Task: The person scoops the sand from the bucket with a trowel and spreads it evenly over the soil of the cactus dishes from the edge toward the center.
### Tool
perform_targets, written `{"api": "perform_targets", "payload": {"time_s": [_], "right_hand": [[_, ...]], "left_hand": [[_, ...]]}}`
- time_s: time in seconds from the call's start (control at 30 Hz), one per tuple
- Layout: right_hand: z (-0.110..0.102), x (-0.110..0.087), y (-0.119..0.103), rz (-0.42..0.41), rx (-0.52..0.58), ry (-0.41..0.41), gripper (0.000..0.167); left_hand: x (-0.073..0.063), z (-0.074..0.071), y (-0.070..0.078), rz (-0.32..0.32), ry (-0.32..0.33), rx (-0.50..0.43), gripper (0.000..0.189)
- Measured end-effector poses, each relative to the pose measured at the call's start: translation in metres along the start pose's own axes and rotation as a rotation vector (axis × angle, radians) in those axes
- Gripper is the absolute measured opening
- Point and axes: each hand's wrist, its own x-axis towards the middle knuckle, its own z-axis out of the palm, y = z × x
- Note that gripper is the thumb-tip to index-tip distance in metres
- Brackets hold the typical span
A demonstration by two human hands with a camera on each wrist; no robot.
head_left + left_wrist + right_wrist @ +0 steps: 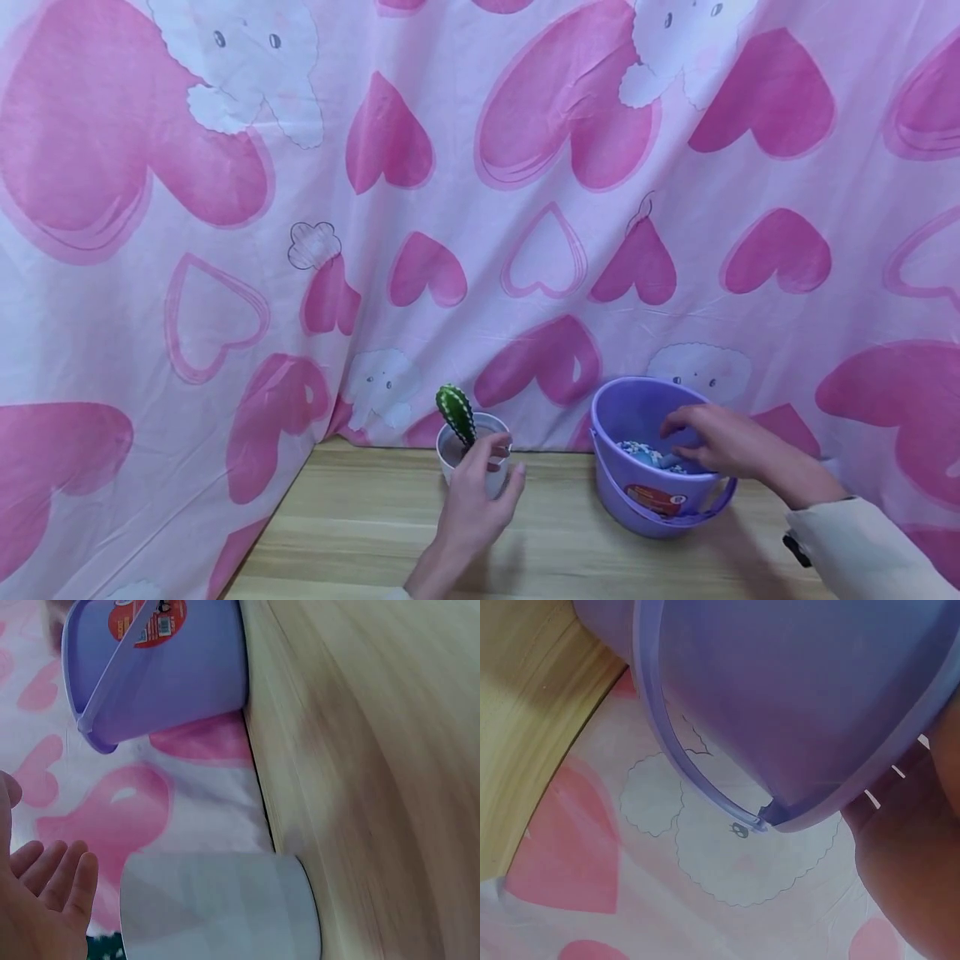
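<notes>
My left hand (pixel 476 508) is beside a white pot (pixel 447 475), its fingers overlapping the rim in the head view. A green cactus (pixel 454 410) with white-dotted ridges stands in the pot, leaning left. In the left wrist view the fingers (pixel 79 889) of that hand are loosely extended next to the pot's side, holding nothing. My right hand (pixel 723 442) reaches over the rim of a purple bucket (pixel 626 500), fingers bent and apart from the thumb. Under its fingertips, inside the bucket, lies blue-and-white speckled material (pixel 637 452) with a grey-blue piece close to the thumb.
The pot and bucket stand on a light wooden table (pixel 360 517), with a gap between them. Behind and to the left hangs a pink curtain (pixel 450 333) printed with hearts. The bucket's purple handle (pixel 637 508) hangs down across its front, over a red label (pixel 654 500).
</notes>
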Motion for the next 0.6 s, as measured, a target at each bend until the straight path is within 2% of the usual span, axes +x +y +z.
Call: {"api": "perform_targets", "payload": {"time_s": [0.17, 0.5, 0.6], "right_hand": [[-0.001, 0.002, 0.001, 0.002, 0.024, -0.047, 0.02], [-0.002, 0.009, 0.003, -0.05, 0.029, -0.115, 0.011], [-0.003, 0.01, 0.002, -0.019, 0.05, -0.148, 0.009]], "left_hand": [[0.005, 0.014, 0.005, 0.08, -0.005, -0.021, 0.039], [0.016, 0.04, 0.021, 0.064, -0.118, 0.001, 0.046], [0.02, 0.048, 0.026, 0.063, -0.149, 0.01, 0.049]]}}
